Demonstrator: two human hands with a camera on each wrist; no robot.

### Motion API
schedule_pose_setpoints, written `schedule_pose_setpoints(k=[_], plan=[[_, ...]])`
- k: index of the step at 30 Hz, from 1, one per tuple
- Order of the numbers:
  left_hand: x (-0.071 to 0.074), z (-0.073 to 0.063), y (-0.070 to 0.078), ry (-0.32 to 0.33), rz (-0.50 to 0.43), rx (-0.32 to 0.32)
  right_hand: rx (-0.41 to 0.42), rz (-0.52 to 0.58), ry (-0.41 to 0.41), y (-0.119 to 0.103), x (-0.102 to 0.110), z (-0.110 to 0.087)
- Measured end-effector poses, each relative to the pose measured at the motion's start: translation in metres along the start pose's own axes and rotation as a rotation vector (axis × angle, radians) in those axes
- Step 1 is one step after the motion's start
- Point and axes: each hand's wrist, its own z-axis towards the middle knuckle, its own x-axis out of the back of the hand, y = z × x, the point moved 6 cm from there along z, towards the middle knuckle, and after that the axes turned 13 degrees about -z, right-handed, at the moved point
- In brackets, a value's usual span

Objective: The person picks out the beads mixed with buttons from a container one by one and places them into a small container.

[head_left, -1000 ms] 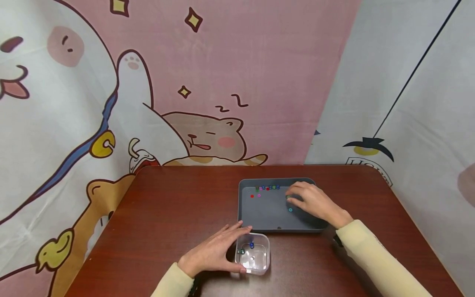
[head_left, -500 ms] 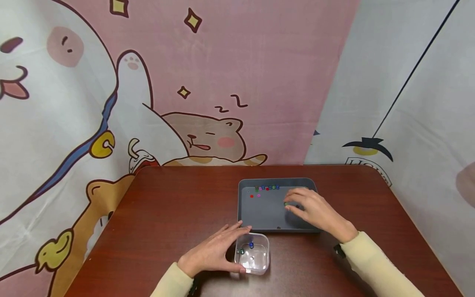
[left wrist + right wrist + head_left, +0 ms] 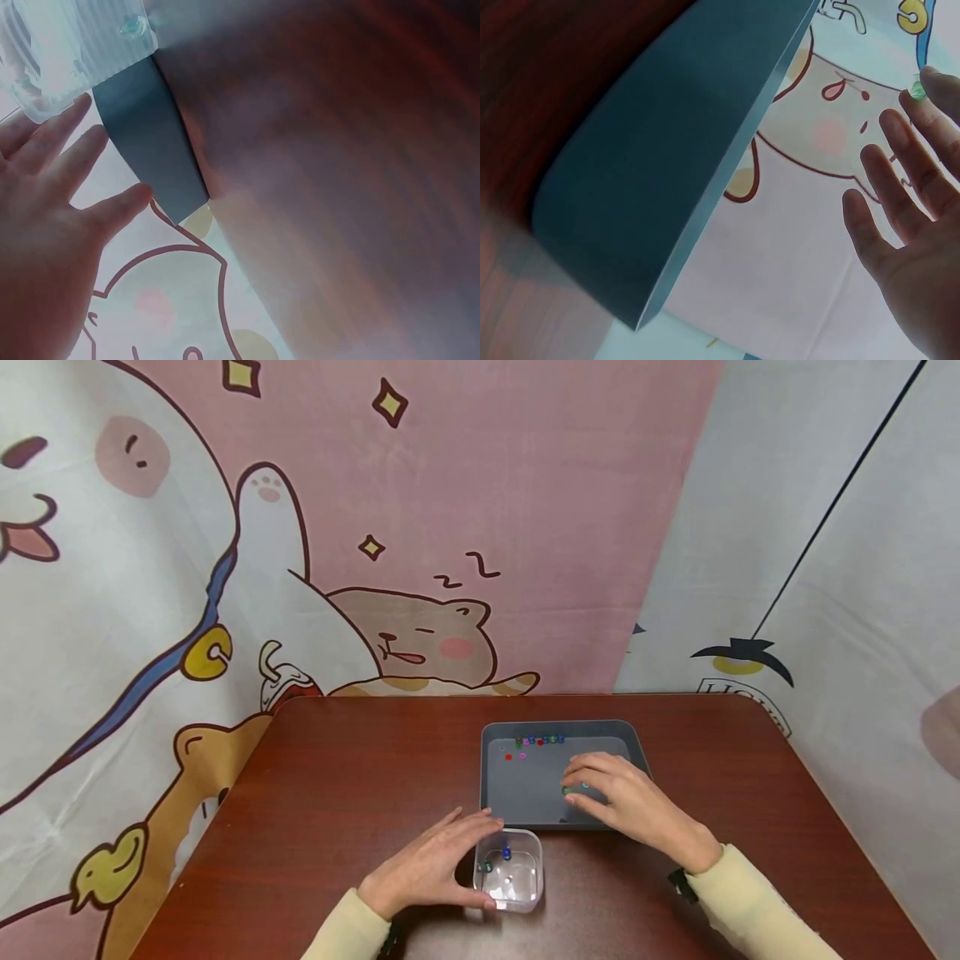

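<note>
Right hand [image 3: 630, 802] sits closer to the near edge of the dark grey rectangular tray [image 3: 525, 793] than one second earlier; its thumb and index finger pinch a small green glassy bead [image 3: 917, 91], other fingers spread. Left hand [image 3: 431, 864], fingers nearly straight and wide apart, touches the left side of the clear square plastic box [image 3: 521, 889], just outside the tray's near left corner on the reddish-brown wooden desk [image 3: 375, 760].

Tray [image 3: 525, 789] partly behind the right hand [image 3: 630, 800]
</note>
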Motion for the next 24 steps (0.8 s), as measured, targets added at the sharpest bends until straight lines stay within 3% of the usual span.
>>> schedule_pose_setpoints(k=[14, 24], plan=[[0.000, 0.001, -0.002, -0.003, -0.027, 0.014, 0.062, 0.097, 0.063, -0.038, -0.004, -0.003], [-0.002, -0.001, -0.002, 0.000, -0.057, 0.020, 0.159, 0.126, 0.092, -0.063, -0.013, -0.002]])
